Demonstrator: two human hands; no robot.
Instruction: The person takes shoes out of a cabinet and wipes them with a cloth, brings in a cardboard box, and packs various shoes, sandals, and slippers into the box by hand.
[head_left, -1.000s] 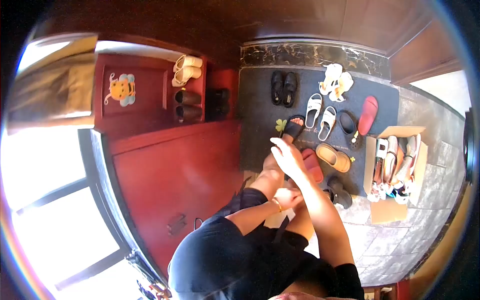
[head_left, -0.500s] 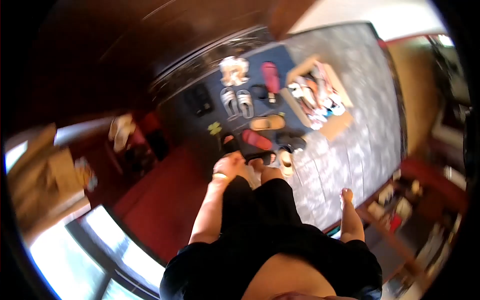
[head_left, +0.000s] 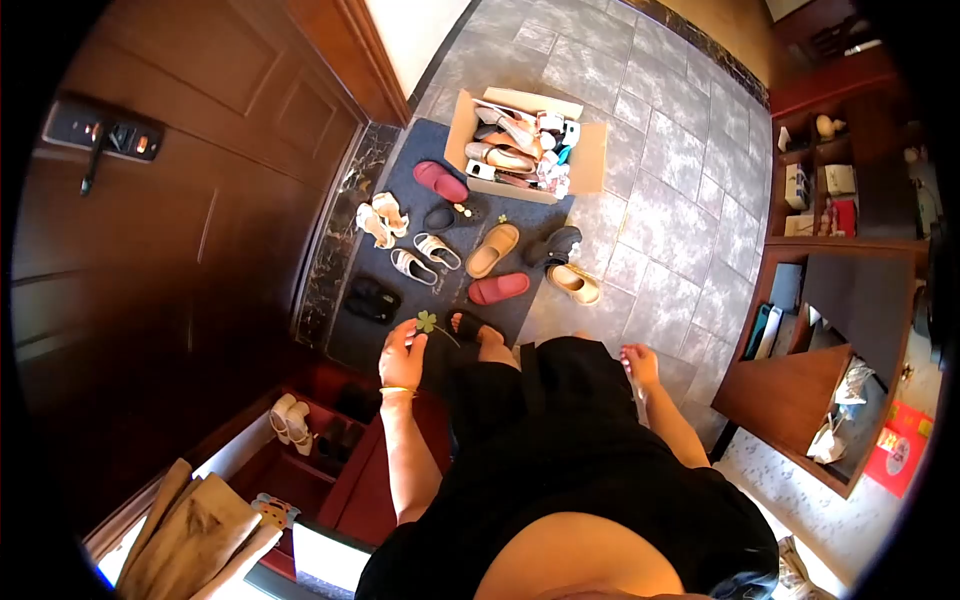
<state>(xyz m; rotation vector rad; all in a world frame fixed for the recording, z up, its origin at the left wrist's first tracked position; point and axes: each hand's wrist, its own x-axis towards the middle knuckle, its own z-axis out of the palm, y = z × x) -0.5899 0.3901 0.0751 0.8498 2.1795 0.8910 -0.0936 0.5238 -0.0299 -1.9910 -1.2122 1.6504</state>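
Observation:
My left hand (head_left: pixel 402 357) is held over the edge of the dark doormat (head_left: pixel 452 295), thumb apart from the loosely bent fingers, with nothing seen in it. It appears beside a clover print on the mat. Out to the side of my leg, my right hand (head_left: pixel 641 367) hangs with relaxed, partly bent fingers and shows nothing in it. A black slipper (head_left: pixel 475 327) is on my visible foot. In front lie red slippers (head_left: pixel 498 289), tan slippers (head_left: pixel 492 250), striped sandals (head_left: pixel 414 266), beige sandals (head_left: pixel 382 220) and black shoes (head_left: pixel 373 300).
An open cardboard box (head_left: pixel 590 155) full of shoes stands past the mat on grey tile (head_left: pixel 680 190). A brown door (head_left: pixel 190 200) is at left. A red shoe cabinet (head_left: pixel 300 470) stands open near my left arm; shelves (head_left: pixel 835 270) line the right.
My view has turned, bringing the door and right shelves more into sight. My left hand has moved from over my leg out to the left. The picture is sharper.

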